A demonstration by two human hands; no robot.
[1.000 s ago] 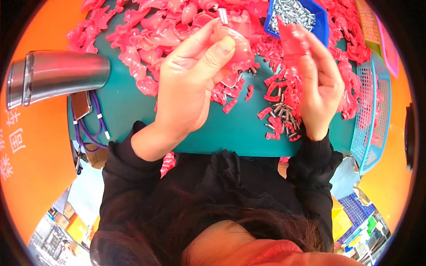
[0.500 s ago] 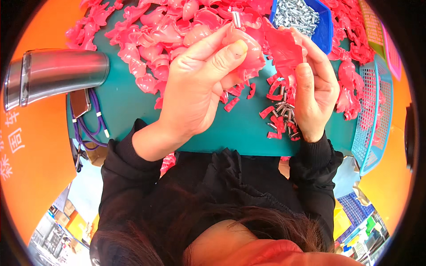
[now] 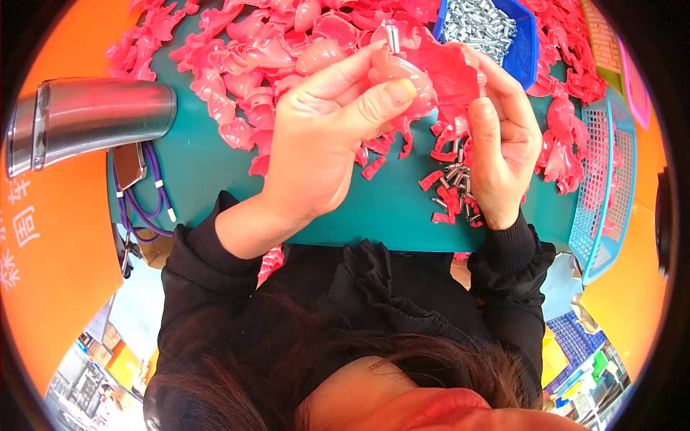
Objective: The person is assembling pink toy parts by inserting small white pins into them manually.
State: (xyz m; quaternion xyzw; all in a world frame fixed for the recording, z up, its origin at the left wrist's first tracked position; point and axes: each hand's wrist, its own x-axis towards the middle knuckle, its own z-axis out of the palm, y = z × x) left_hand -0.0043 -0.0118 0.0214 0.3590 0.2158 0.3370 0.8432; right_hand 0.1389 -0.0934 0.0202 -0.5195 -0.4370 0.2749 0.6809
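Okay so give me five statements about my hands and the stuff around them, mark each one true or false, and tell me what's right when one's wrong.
1. Your left hand holds a red piece. True.
2. Your right hand rests flat on the green table. False: it is raised, holding a second red piece.
3. The blue tray contains small silver metal parts. True.
4. The tumbler is on your right, next to the light blue basket. False: it is on your left, near the purple cord.
5. The light blue basket is on your right. True.
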